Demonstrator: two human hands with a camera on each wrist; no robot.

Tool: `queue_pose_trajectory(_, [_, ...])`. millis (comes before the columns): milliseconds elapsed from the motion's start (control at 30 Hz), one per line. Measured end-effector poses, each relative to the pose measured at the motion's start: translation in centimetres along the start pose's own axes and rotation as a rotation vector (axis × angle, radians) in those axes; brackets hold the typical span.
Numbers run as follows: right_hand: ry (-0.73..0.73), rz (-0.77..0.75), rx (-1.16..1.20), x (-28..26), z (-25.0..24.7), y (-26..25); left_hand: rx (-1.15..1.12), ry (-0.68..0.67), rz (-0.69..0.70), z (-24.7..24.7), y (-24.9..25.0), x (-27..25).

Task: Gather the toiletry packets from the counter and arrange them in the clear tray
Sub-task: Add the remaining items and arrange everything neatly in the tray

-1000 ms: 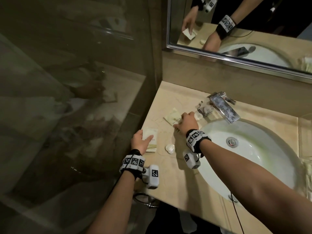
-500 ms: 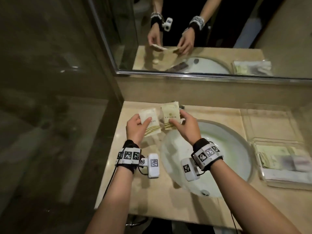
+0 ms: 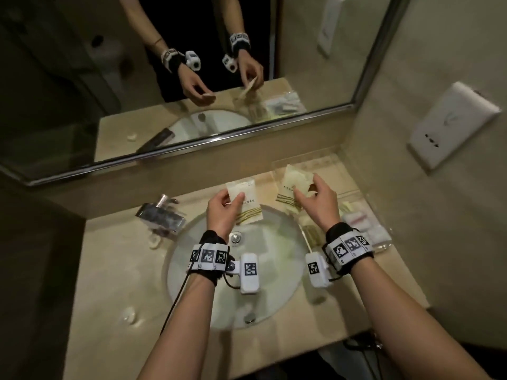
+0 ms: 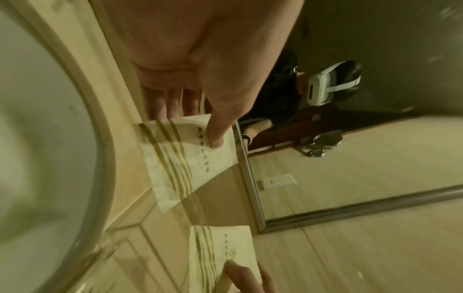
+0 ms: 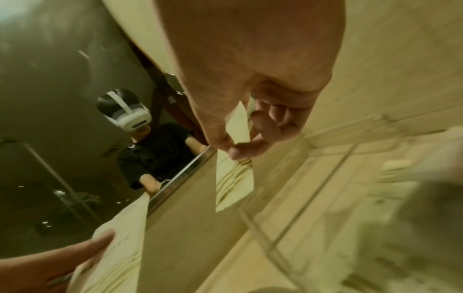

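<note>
My left hand (image 3: 233,199) pinches a cream toiletry packet (image 3: 247,205) with gold stripes above the far rim of the sink; in the left wrist view the thumb (image 4: 217,136) lies on the packet (image 4: 185,158). My right hand (image 3: 304,192) pinches a second, matching packet (image 3: 293,185) over the near-left corner of the clear tray (image 3: 307,160). In the right wrist view thumb and forefinger hold that packet (image 5: 235,178) near its middle. The tray stands on the counter to the right of the sink and holds several packets (image 3: 359,219).
A chrome faucet (image 3: 164,215) sits left of the white sink (image 3: 274,283). Small white pieces (image 3: 155,241) (image 3: 130,315) lie on the left of the counter. A mirror (image 3: 192,78) runs along the back, and a wall socket (image 3: 450,124) is at the right.
Both hands lifted a packet from the counter left of the sink and carried it to the right. The right packet is now over the tray, the left one over the sink's far rim.
</note>
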State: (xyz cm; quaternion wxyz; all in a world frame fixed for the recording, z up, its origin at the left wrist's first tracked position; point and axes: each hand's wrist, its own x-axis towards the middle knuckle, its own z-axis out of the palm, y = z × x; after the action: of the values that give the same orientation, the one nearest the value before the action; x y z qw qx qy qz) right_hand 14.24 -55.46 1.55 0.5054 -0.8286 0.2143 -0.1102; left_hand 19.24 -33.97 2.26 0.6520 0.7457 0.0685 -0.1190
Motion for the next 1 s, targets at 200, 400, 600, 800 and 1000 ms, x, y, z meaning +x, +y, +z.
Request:
queue_pose_trajectory(200, [0.03, 0.228, 0.035, 1.6, -6.9, 7.8, 0.147, -0.043, -0.053, 8.0, -2.7, -0.8])
queue_pose_trajectory(400, [-0.003, 0.408, -0.056, 2.3, -7.8, 11.9, 0.188, -0.04, -0.126, 11.2, -4.6, -1.9])
queue_pose_trajectory(600, [-0.119, 0.533, 0.004, 3.9, -5.8, 13.8, 0.238, -0.009, -0.149, 10.8, -5.3, -2.3])
queue_pose_trajectory(800, [-0.218, 0.531, -0.18, 5.0, -3.9, 14.2, 0.227, 0.002, -0.168, 10.1, -5.6, -2.4])
queue_pose_trajectory(1000, [-0.266, 0.506, -0.416, 4.8, -4.6, 12.6, 0.21, -0.029, -0.173, 9.7, -5.7, -2.1])
